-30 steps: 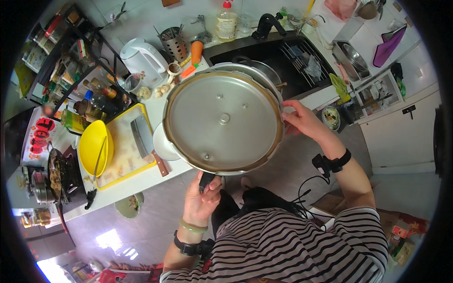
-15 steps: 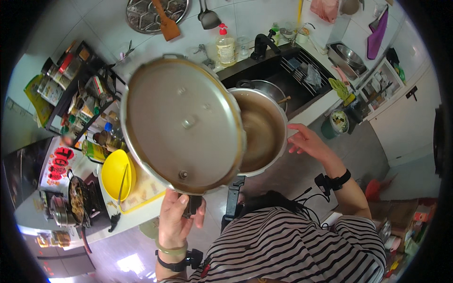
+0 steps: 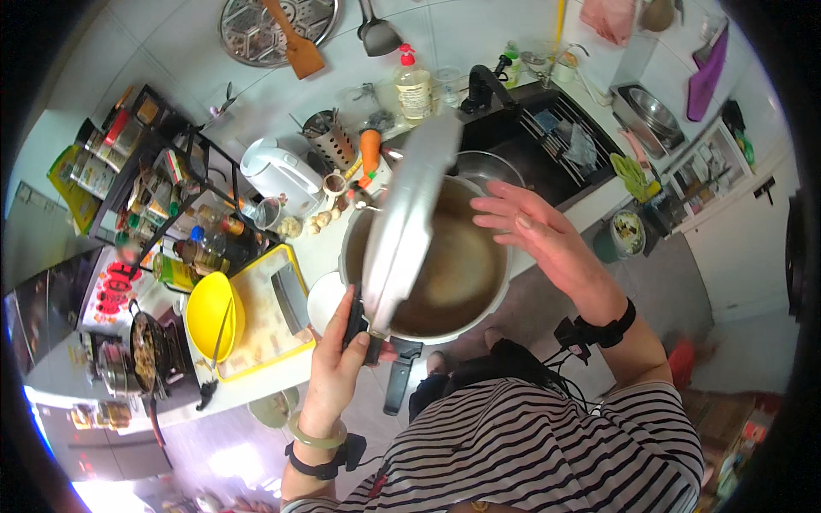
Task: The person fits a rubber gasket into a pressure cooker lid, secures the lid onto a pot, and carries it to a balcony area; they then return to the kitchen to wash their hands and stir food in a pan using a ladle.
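Note:
My left hand [image 3: 335, 372] is closed round the black handle of a silver pressure cooker lid [image 3: 406, 227]. The lid is tilted nearly edge-on over the left part of a large metal pressure cooker pot [image 3: 484, 315], hiding part of its inside. Brownish tones show in the pot; whether that is liquid or the bare bottom I cannot tell. The pot's black handle [image 3: 398, 380] points toward me. Over the right rim, my right hand [image 3: 540, 231] is open, fingers stretched toward the pot and holding nothing. Whether it touches the rim is unclear.
Left of the pot are a white dish [image 3: 325, 303], a cutting board [image 3: 256, 338] with a broad blade, and a yellow bowl [image 3: 214, 321]. Behind stand a white kettle [image 3: 278, 175], a carrot [image 3: 369, 152] and garlic [image 3: 321, 222]. A black sink [image 3: 590, 192] lies at the back right.
The lid has swung from showing its broad underside to nearly edge-on, uncovering the counter behind it and shifting right. My right hand has moved up and in over the pot's right rim.

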`<action>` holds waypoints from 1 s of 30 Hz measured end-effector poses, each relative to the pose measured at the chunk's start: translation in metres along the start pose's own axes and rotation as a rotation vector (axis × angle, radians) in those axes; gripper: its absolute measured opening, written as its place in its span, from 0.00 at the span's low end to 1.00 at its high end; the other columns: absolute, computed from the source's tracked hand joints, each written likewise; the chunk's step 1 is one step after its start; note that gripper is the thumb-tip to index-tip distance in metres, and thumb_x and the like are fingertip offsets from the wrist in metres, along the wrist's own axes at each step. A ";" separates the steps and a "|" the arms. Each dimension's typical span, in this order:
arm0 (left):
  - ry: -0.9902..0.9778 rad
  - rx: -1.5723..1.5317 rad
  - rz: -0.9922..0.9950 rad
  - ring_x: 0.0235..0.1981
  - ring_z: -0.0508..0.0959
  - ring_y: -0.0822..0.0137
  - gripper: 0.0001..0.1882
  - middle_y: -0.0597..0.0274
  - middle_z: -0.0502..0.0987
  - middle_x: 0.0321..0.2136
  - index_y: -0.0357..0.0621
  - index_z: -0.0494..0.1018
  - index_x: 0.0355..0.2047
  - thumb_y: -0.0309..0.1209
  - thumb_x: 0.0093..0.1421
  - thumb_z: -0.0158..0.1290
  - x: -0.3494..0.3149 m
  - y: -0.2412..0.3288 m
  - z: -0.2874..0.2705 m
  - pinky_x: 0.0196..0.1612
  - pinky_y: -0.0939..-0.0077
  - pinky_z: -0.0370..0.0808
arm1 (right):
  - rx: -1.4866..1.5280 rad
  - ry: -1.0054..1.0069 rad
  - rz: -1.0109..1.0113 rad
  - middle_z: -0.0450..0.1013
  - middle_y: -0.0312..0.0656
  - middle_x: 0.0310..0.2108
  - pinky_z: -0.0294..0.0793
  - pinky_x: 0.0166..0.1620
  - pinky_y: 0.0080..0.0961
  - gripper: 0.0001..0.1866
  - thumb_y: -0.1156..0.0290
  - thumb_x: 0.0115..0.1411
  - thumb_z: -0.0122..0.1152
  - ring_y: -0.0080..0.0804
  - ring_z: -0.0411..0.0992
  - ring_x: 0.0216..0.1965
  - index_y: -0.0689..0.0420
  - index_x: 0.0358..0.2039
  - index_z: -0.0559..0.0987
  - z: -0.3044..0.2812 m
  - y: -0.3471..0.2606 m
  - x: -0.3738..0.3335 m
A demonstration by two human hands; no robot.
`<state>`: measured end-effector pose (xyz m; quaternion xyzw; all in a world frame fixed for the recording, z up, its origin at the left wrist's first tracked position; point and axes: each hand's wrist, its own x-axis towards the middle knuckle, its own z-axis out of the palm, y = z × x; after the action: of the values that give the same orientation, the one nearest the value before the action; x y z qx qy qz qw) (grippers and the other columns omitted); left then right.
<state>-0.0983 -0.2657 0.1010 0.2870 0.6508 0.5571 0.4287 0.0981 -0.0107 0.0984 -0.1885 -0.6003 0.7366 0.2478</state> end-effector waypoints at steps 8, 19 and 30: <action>0.119 0.974 0.275 0.41 0.79 0.51 0.31 0.46 0.78 0.38 0.48 0.61 0.64 0.24 0.59 0.52 -0.019 0.015 0.042 0.51 0.60 0.72 | 0.433 -0.046 0.222 0.71 0.44 0.51 0.69 0.53 0.30 0.21 0.58 0.70 0.45 0.30 0.70 0.53 0.61 0.53 0.70 -0.041 0.000 -0.009; 0.377 1.291 0.259 0.21 0.76 0.58 0.33 0.58 0.74 0.26 0.52 0.63 0.63 0.25 0.56 0.54 -0.028 -0.059 0.110 0.23 0.67 0.75 | -0.139 -0.174 0.631 0.76 0.39 0.35 0.74 0.34 0.20 0.18 0.57 0.68 0.48 0.25 0.75 0.31 0.59 0.46 0.74 -0.116 0.044 -0.004; 0.606 0.807 0.197 0.25 0.75 0.54 0.38 0.54 0.72 0.27 0.53 0.62 0.64 0.26 0.52 0.60 -0.009 -0.088 0.174 0.30 0.63 0.74 | -0.615 -0.302 0.395 0.73 0.34 0.36 0.71 0.34 0.20 0.23 0.58 0.64 0.54 0.19 0.71 0.31 0.60 0.54 0.72 -0.130 0.052 0.073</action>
<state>0.0678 -0.2088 0.0161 0.3153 0.8789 0.3573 0.0216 0.1070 0.1268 0.0215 -0.2553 -0.7749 0.5753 -0.0577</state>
